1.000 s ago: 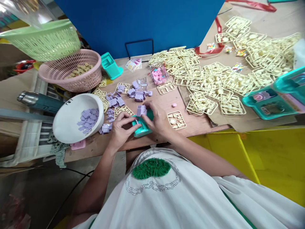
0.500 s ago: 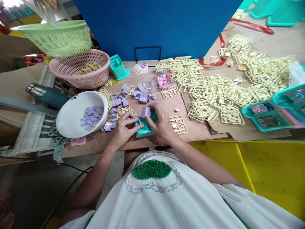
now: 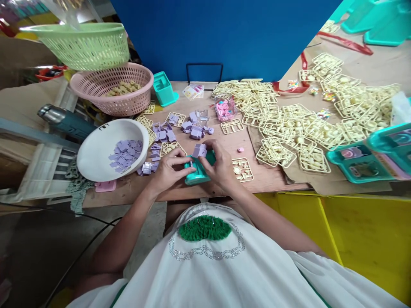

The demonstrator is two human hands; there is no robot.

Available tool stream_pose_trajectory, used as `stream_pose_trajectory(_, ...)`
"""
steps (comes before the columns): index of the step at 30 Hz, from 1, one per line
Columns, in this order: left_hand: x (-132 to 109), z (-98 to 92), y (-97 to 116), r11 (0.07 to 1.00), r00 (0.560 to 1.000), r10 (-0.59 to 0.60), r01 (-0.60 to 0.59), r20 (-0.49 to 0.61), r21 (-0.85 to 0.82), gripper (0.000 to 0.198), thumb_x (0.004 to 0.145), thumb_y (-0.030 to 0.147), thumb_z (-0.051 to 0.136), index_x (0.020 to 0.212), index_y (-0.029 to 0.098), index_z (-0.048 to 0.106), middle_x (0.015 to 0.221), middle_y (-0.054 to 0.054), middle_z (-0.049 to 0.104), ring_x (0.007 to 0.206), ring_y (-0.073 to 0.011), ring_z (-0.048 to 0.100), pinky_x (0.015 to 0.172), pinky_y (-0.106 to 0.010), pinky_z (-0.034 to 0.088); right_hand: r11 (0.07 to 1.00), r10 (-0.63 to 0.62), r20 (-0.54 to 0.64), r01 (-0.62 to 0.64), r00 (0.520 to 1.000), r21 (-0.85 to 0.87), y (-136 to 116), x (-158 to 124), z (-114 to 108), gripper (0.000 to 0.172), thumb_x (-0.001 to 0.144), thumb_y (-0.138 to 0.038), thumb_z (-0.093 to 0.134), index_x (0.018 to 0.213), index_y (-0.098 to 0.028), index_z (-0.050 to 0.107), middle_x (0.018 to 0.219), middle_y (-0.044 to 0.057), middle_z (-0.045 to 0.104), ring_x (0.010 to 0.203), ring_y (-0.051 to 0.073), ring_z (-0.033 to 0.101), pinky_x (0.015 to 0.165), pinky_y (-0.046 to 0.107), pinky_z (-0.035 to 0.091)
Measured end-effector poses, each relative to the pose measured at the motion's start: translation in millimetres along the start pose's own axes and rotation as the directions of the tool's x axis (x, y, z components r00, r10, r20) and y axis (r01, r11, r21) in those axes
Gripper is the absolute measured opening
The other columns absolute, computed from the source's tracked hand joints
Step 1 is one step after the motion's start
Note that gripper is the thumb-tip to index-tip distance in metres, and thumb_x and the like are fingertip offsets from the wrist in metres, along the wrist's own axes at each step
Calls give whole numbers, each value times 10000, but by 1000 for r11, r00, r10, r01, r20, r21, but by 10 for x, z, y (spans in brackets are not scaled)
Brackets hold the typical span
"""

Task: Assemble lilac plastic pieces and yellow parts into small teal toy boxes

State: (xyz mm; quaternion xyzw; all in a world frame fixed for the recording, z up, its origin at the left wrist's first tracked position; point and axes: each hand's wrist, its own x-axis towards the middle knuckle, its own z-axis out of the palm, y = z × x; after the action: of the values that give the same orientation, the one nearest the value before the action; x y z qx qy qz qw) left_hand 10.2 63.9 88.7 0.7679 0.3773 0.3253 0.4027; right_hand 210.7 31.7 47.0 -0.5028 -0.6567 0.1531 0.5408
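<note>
Head view: showing a wooden table (image 3: 266, 176); taking the purple block (image 3: 199, 150) as the clock's centre, with 12 pointing away from the body.
Purple block: sitting at the fingertips, just above the teal case (image 3: 199, 176), leaning slightly; showing smooth, flat, boxy faces in pale lilac and a small round detail on the right side.
Teal case: lying at 6 o'clock from the block, near the table's front edge; shining along a smooth, rounded near side and partly hiding beneath both hands.
Right hand (image 3: 218, 167): resting at 4 o'clock, gripping the purple block between thumb and bent forefinger.
Left hand (image 3: 168, 173): resting at 8 o'clock, curving a parted thumb and forefinger onto the teal case's left edge; cannot tell whether gripping firmly.
Purple parts (image 3: 196, 130): lying loose at 12 o'clock, near the block.
White bowl (image 3: 91, 152): standing at 9 o'clock, tilting toward the table and holding flat purple pieces (image 3: 126, 154).
Pink basket (image 3: 112, 102): standing at 10 o'clock, holding beige pieces (image 3: 125, 88), just below a green basket (image 3: 86, 47).
Teal box (image 3: 163, 92): standing at 11 o'clock.
Clear box (image 3: 225, 109): sitting at 1 o'clock, holding small pink pieces.
Cream frames (image 3: 289, 119): heaping up at 2 o'clock, overlapping.
Single cream frame (image 3: 243, 170): lying flat at 4 o'clock, just beside the right hand.
</note>
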Motion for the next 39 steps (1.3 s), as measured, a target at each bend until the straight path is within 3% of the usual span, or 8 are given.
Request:
stream_pose_trajectory(5, -12, -8, -33, 1000, 1000, -5, 5, -8, -2, 273, 846, 445, 904, 995, 219, 871, 908, -27, 663, 836, -157, 632, 769, -282, 530, 999, 39, 1, -39, 999, 11, 2, -7, 4, 214, 973, -298, 624, 1175, -244, 580, 1056, 84, 725, 951, 255, 699, 867, 409, 607)
stream_pose_trajectory(11, -190, 134, -103, 998, 984, -18, 6, -176, -69, 438, 843, 452, 909, 1210, 231, 821, 1045, -55, 675, 961, -182, 664, 895, -311, 570, 999, 37, 7, -37, 999, 6, 5, -16, -3, 234, 964, -293, 619, 1190, -244, 585, 1056, 86, 732, 950, 261, 704, 858, 404, 602)
stream_pose_trajectory(15, -242, 207, -58, 1000, 961, -3, 2, -277, -4, 356, 843, 441, 909, 1111, 219, 832, 1038, -59, 687, 975, -192, 685, 870, -305, 586, 999, 44, 9, -44, 999, -14, 24, -19, -6, 233, 950, -312, 648, 1167, -247, 594, 1064, 90, 736, 951, 265, 706, 866, 415, 607)
stream_pose_trajectory(19, -166, 144, -15, 989, 975, 87, -60, -205, 137, 176, 868, 343, 887, 982, 212, 855, 961, -45, 687, 888, -176, 680, 809, -296, 569, 999, 42, 22, -41, 999, -30, 45, -18, -12, 247, 932, -304, 668, 1163, -250, 596, 1063, 87, 744, 945, 262, 707, 861, 410, 609)
stream_pose_trajectory(27, -33, -23, -71, 987, 990, 140, -138, -22, 81, 134, 875, 237, 844, 1003, 197, 856, 972, -43, 681, 881, -161, 676, 779, -266, 549, 999, 21, 3, -21, 1000, -47, 39, -20, -6, 230, 946, -300, 656, 1162, -252, 592, 1065, 78, 749, 929, 247, 713, 831, 385, 605)
stream_pose_trajectory(34, -44, 16, -100, 992, 991, 118, -115, -62, 44, 210, 879, 351, 873, 1031, 207, 855, 983, -49, 681, 894, -170, 680, 778, -278, 564, 998, 49, 21, -48, 999, -45, 16, -7, -28, 221, 933, -278, 663, 1141, -255, 593, 1037, 74, 746, 911, 251, 713, 822, 389, 611)
stream_pose_trajectory(39, -91, 104, -97, 990, 979, 125, -113, -163, 79, 209, 891, 401, 866, 968, 207, 860, 934, -38, 660, 841, -161, 658, 747, -285, 550, 997, 36, 15, -35, 999, -71, 32, -19, -26, 219, 940, -297, 672, 1140, -260, 594, 1046, 77, 751, 900, 248, 709, 811, 387, 618)
